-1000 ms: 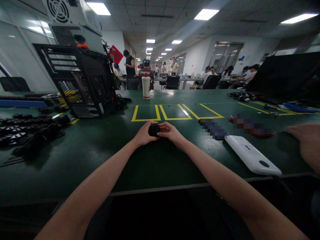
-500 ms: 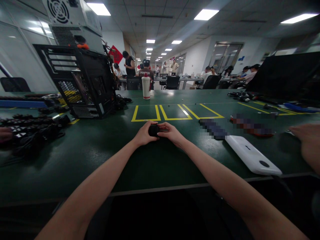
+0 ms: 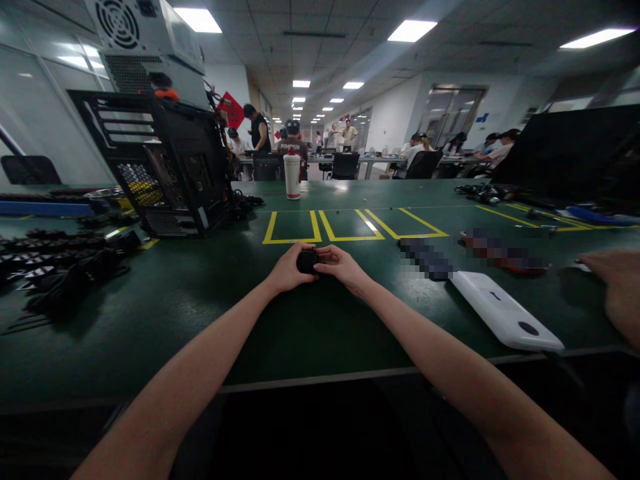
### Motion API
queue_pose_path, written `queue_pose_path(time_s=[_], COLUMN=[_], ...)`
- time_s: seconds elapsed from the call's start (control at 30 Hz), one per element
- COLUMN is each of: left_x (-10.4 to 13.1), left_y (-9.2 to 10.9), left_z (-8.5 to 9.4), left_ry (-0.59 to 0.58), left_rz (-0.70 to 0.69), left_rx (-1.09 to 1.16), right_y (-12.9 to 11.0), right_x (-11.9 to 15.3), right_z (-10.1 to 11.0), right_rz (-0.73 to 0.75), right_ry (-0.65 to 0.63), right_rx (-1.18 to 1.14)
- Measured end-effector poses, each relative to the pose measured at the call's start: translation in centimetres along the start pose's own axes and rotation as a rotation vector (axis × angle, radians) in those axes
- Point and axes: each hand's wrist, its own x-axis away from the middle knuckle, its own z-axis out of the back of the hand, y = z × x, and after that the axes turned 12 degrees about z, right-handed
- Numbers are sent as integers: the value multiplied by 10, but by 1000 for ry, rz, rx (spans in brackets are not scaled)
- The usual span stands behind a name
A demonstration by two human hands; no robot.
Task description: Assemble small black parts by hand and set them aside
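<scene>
Between my two hands is a small round black object (image 3: 307, 262), too dark for me to make out its kind. My left hand (image 3: 290, 267) curls round its left side, thumb below and fingers above. From the right, my right hand (image 3: 337, 263) pinches its edge with thumb and fingertips. Both hands are just above or resting on the green tabletop (image 3: 310, 327); I cannot tell which. Yellow tape outlines (image 3: 293, 241) lie on the table a little beyond my fingers.
A black computer case (image 3: 175, 167) and dark cables (image 3: 65, 267) stand at left. A white cup (image 3: 293, 175) is ahead. A white power bank (image 3: 505, 310) and blurred phone-like items (image 3: 427, 258) lie at right, near another person's hand (image 3: 617, 287). A dark monitor (image 3: 575, 157) is far right.
My hands and the black object hold almost the same place. The other person's hand at the far left has gone out of view; the one at right has shifted slightly.
</scene>
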Motion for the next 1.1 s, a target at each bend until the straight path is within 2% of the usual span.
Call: queue_pose_path(time_s=[0.13,0.3,0.5,0.63,0.83,1.0,1.1], left_x=[0,0,0,0,1,0,-1], left_y=[-1,0,0,1,3,0,-1], left_z=[-1,1,1,1,2,0,-1], left_ry=[0,1,1,1,-3,5,8], left_rz=[-19,-7,5,0,15,10,7], left_rx=[9,2,-1,-1,-7,8,8], right_y=[-2,-3,-3,-4,-3,-3,-5], right_x=[3,1,2,4,1,1,3], right_z=[0,-3,1,1,-3,0,0], right_rz=[-41,-73,-1,-28,-70,-6,-22], right_ry=[-25,35,-12,-35,31,-15,-28], right_rx=[-26,-19,31,-14,-11,7,-7])
